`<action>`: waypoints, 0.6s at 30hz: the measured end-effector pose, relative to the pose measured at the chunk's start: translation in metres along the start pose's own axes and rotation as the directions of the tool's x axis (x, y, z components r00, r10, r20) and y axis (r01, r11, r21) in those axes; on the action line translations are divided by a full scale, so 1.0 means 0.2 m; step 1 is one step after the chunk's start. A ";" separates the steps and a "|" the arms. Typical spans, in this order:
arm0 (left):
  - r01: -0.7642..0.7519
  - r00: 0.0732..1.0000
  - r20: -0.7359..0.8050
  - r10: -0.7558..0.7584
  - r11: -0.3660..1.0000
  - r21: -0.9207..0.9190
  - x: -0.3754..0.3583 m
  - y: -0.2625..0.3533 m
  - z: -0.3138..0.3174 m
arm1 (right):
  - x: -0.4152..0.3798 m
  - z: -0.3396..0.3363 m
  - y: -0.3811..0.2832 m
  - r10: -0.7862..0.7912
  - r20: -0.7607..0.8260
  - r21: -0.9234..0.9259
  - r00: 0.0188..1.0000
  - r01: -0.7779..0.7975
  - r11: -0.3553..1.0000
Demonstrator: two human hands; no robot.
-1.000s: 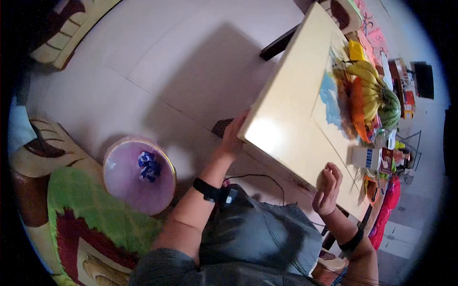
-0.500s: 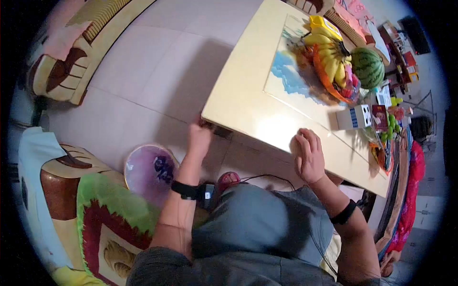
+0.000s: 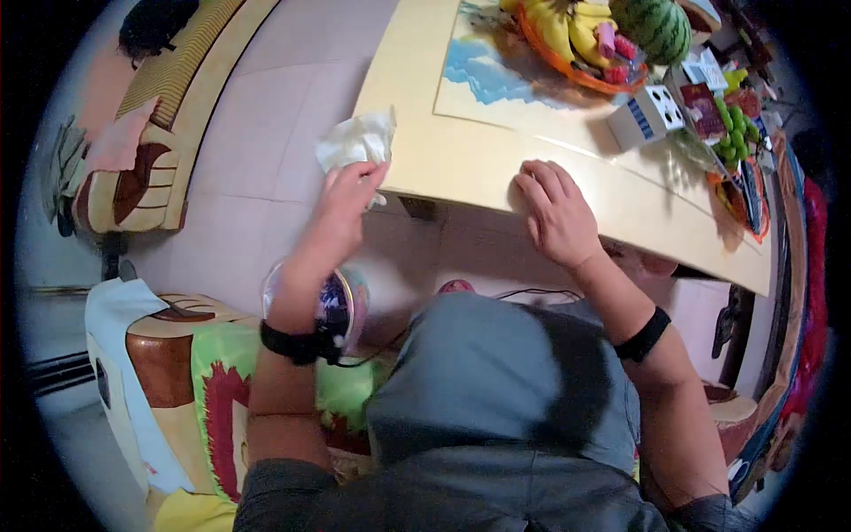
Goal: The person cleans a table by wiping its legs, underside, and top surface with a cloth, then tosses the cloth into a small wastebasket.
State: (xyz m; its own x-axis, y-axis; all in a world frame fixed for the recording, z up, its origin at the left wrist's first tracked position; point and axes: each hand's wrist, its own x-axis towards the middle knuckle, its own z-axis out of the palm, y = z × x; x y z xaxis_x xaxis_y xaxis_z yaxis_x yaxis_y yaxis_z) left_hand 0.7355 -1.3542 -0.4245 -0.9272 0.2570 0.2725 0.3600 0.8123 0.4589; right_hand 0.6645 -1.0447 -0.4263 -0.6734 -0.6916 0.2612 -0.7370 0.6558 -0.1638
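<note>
My left hand is pinched on a crumpled white tissue at the near left corner of the pale table. The tissue spreads out past my fingertips, partly over the corner. My right hand lies at the table's near edge with its fingers loosely bent and its thumb apart. Nothing shows in it, though the space beneath the palm is hidden. Below my left forearm stands a round bin, lined with a bag and partly covered by the arm.
An orange fruit basket with bananas stands at the back beside a watermelon. To the right are a white box, green fruit and another orange basket. A wooden sofa is at the left; a cable runs below the table.
My left hand has moved up, and the white tissue now shows in it. My right hand stays near the table edge. The view has shifted, with the fruit higher in the picture.
</note>
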 end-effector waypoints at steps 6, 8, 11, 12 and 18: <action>-0.048 0.958 0.284 0.029 0.997 0.059 0.10 -0.08 -0.13 | -0.02 0.01 0.01 -0.019 -0.032 -0.019 0.999 0.018 1.000; -0.208 0.971 0.190 0.148 0.912 0.353 0.12 -0.10 -0.09 | -0.02 0.01 0.02 -0.003 -0.062 -0.022 0.998 0.001 1.000; -0.130 0.985 0.141 0.101 0.968 0.215 0.08 -0.11 0.00 | -0.02 0.02 0.02 -0.027 -0.116 0.008 0.993 0.028 1.000; -0.140 0.982 0.151 0.109 0.968 0.208 0.11 -0.08 0.05 | -0.02 0.03 0.03 -0.012 -0.114 0.008 0.993 0.013 1.000; -0.507 0.854 0.130 0.503 0.862 -0.008 0.43 0.50 0.55 | -0.06 0.00 0.12 0.178 -0.223 0.520 0.959 -0.037 0.853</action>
State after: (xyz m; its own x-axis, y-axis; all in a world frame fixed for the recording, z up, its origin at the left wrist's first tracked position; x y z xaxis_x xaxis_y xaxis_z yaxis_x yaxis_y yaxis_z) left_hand 0.6805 -1.1933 -0.4475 -0.6245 0.6962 0.3540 0.7809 0.5662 0.2639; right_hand 0.6541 -1.0202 -0.4327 -0.7635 -0.4791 0.4330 -0.6339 0.4275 -0.6446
